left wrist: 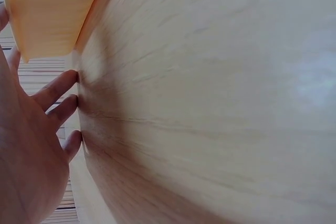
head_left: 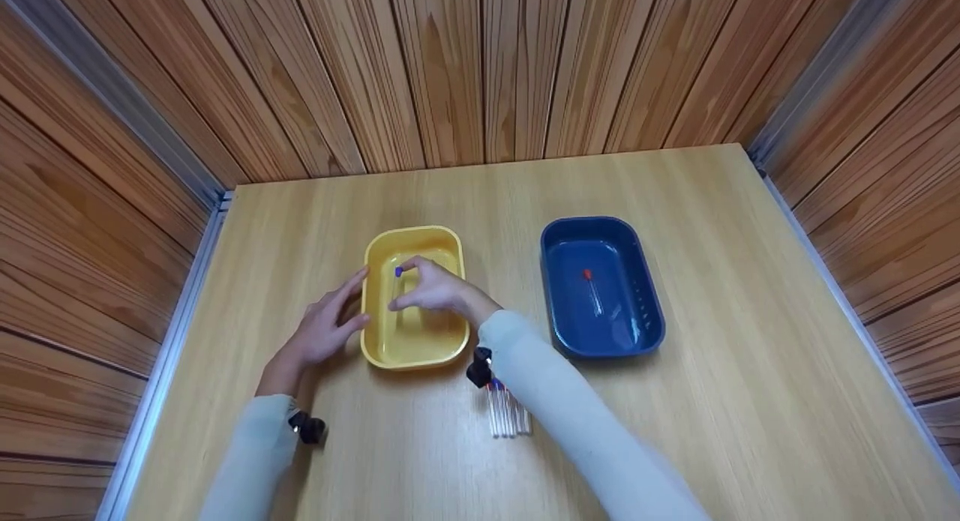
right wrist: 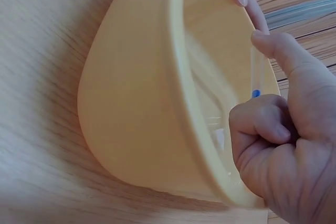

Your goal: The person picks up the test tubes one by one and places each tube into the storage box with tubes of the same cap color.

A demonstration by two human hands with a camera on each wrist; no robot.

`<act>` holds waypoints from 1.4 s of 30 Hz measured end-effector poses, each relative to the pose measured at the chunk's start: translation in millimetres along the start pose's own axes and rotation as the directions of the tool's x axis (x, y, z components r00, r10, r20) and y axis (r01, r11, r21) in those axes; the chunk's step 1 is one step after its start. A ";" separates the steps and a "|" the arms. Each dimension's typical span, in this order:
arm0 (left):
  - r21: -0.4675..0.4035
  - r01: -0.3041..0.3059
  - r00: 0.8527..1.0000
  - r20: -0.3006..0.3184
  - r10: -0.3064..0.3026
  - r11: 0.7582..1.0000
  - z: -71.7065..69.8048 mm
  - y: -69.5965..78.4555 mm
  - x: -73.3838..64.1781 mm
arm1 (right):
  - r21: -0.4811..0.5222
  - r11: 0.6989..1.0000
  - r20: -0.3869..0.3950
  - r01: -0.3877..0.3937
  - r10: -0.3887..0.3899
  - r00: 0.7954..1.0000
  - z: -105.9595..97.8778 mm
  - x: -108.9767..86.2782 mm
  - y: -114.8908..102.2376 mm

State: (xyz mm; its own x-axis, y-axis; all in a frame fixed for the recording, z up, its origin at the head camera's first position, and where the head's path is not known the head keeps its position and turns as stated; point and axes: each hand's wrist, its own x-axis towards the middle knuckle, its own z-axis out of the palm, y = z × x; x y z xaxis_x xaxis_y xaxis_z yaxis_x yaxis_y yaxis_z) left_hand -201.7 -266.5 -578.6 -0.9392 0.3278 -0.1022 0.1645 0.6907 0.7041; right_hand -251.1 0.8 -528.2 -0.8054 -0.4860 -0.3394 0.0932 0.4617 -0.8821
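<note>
Over the inside of a yellow tray, my right hand holds a thin clear tube with a blue cap. In the right wrist view the tube spans end to end between the thumb and the curled index finger, its cap at the index side. My left hand is at the tray's left side, fingers spread, thumb and fingertips at the wall. Some of its fingertips rest on the table in the left wrist view.
A dark blue tray stands to the right, with a red-capped tube lying in it. Several clear tubes with red and blue caps lie on the table, partly hidden by the right forearm. Wooden panels enclose the table.
</note>
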 end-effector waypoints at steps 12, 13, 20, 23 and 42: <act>-0.018 -0.008 1.000 -0.009 0.008 1.000 1.5 1.0 0.9 | -0.140 0.990 0.025 -0.005 0.008 1.000 0.9 -0.2 -0.5; -0.017 -0.006 1.000 -0.007 0.006 1.000 1.7 1.4 0.6 | -0.141 0.990 0.024 -0.012 0.015 1.000 1.1 -0.7 -1.1; -0.040 0.020 1.000 0.007 -0.019 0.999 0.8 1.5 -0.5 | -0.174 0.984 0.022 -0.028 0.032 0.999 3.5 -0.1 -1.9; -0.043 0.024 1.000 0.008 -0.023 0.999 0.3 0.7 -0.2 | -0.200 0.980 0.018 -0.019 0.023 1.000 4.5 0.2 -1.8; -0.008 -0.046 0.998 -0.033 0.045 0.999 1.4 -2.2 1.0 | -0.283 0.958 -0.002 -0.039 0.039 0.999 10.9 0.5 1.0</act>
State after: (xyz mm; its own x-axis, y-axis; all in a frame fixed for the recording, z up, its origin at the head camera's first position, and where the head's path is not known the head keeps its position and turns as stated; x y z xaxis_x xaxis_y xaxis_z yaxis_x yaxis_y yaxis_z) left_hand -202.6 -266.8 -581.2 -0.9403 0.3372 -0.0466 0.2050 0.6700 0.7135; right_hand -245.0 -7.1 -532.9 -0.8025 -0.4655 -0.3732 -0.0453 0.6713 -0.7398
